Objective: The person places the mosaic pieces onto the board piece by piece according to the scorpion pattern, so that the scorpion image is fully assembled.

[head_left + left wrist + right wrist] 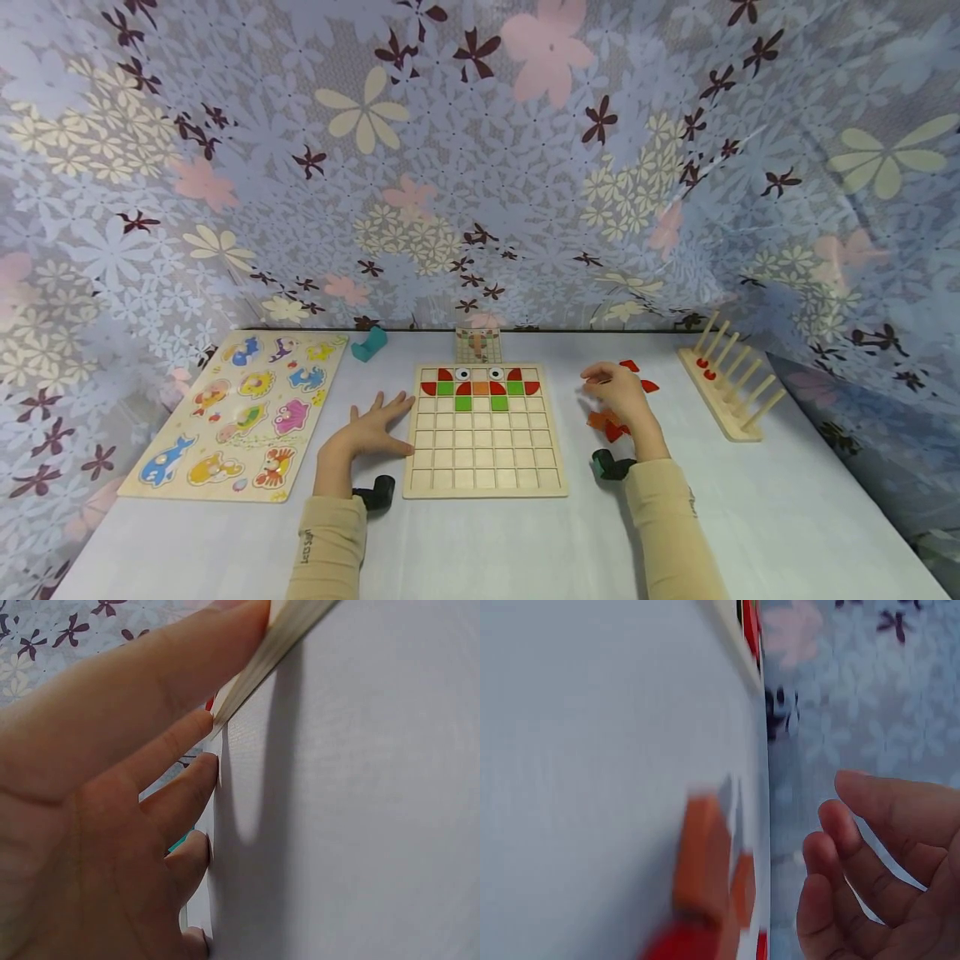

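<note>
A wooden grid board (485,461) lies flat in the middle of the table, its upper rows partly filled with red, green, orange and eye-marked tiles. At its left edge, my left hand (367,432) spreads its fingers; thumb and a fingertip touch the board's side in the left wrist view. My right hand (621,393) hovers right of the board, fingers loosely bent with nothing between them in the right wrist view. Below it lies a group of orange and red pieces (604,422), including an orange piece (701,859). Red pieces (649,386) lie beyond the hand.
A small patterned card (477,344) stands behind the board. To the left lie an animal puzzle board (247,408) and a teal block (369,343). At right is a wooden peg stand (720,392) with red beads. A flowered cloth (480,167) hangs behind the table.
</note>
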Available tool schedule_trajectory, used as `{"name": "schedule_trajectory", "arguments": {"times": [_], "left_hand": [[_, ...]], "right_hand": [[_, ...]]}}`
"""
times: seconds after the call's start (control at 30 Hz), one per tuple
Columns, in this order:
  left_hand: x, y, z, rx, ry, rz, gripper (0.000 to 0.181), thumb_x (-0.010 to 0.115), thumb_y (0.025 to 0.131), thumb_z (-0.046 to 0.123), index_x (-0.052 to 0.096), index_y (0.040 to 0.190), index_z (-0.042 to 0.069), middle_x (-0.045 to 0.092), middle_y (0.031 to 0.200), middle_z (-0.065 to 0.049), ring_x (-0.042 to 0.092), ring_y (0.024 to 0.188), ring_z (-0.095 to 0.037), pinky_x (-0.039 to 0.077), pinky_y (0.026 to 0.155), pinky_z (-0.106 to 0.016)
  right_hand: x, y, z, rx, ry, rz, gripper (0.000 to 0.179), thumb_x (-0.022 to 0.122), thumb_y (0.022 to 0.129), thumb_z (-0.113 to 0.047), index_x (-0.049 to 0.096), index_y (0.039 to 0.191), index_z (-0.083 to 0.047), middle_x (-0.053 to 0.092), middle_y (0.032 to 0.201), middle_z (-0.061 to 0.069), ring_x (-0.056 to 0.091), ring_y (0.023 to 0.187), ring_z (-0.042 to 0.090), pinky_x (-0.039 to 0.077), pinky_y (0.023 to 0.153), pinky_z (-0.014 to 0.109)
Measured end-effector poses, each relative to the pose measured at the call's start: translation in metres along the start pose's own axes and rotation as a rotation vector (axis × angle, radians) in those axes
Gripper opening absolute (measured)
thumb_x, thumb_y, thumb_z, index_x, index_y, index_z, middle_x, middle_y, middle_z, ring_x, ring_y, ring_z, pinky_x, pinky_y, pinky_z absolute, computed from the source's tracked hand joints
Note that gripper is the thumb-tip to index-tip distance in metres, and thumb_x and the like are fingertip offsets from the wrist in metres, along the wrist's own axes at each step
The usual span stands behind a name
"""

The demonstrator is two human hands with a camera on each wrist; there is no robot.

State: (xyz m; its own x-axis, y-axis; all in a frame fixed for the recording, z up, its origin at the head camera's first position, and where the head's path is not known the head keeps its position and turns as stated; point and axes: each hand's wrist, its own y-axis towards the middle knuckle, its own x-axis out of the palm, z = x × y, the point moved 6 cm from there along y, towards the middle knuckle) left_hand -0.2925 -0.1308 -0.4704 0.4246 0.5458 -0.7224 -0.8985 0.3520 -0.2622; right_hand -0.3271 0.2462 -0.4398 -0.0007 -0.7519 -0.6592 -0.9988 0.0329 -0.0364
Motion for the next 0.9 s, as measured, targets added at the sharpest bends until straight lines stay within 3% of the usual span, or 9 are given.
{"name": "schedule_trajectory", "arguments": {"times": [0.17, 0.43, 0.63, 0.77, 0.9], "left_hand": [[0.001, 0.001, -0.001, -0.001, 0.004, 0.003, 0.090, 0.078, 0.069, 0.027, 0.032, 0.144, 0.008, 0.021, 0.152, -0.014, -0.001, 0.139, -0.042, -0.012, 0.102, -0.066], [0.000, 0.000, 0.000, -0.005, 0.005, 0.010, 0.090, 0.079, 0.069, 0.026, 0.033, 0.144, 0.008, 0.022, 0.151, -0.014, 0.000, 0.139, -0.042, -0.011, 0.103, -0.066], [0.000, -0.001, 0.001, 0.000, 0.005, 0.014, 0.090, 0.079, 0.068, 0.025, 0.033, 0.143, 0.007, 0.022, 0.151, -0.015, 0.000, 0.139, -0.043, -0.011, 0.102, -0.066], [0.000, 0.000, 0.000, -0.002, 0.009, 0.018, 0.090, 0.079, 0.068, 0.025, 0.033, 0.143, 0.008, 0.022, 0.151, -0.015, 0.000, 0.139, -0.043, -0.011, 0.102, -0.066], [0.001, 0.001, 0.000, -0.001, 0.012, 0.019, 0.090, 0.079, 0.068, 0.026, 0.034, 0.143, 0.008, 0.023, 0.151, -0.014, 0.000, 0.139, -0.043, -0.011, 0.102, -0.067]], "right_hand": [[-0.028, 0.005, 0.025, 0.046, -0.163, 0.050, 0.033, 0.058, 0.086, -0.010, 0.059, 0.117, 0.003, 0.053, 0.122, 0.029, 0.047, 0.111, 0.044, 0.041, 0.090, 0.054], [-0.058, 0.009, 0.059, 0.158, -0.400, -0.027, 0.048, 0.051, 0.078, -0.004, 0.050, 0.124, 0.010, 0.046, 0.126, 0.034, 0.044, 0.112, 0.050, 0.042, 0.087, 0.054], [-0.063, 0.011, 0.067, 0.127, -0.447, -0.050, 0.041, 0.053, 0.075, -0.001, 0.056, 0.113, 0.013, 0.051, 0.119, 0.034, 0.049, 0.107, 0.048, 0.042, 0.088, 0.054], [-0.064, 0.011, 0.065, 0.115, -0.442, -0.029, 0.029, 0.057, 0.073, 0.000, 0.063, 0.100, 0.011, 0.059, 0.105, 0.030, 0.056, 0.091, 0.041, 0.046, 0.079, 0.048], [-0.061, 0.011, 0.061, 0.108, -0.483, -0.040, 0.030, 0.058, 0.076, -0.004, 0.062, 0.103, 0.008, 0.061, 0.103, 0.028, 0.057, 0.086, 0.037, 0.048, 0.073, 0.046]]}}
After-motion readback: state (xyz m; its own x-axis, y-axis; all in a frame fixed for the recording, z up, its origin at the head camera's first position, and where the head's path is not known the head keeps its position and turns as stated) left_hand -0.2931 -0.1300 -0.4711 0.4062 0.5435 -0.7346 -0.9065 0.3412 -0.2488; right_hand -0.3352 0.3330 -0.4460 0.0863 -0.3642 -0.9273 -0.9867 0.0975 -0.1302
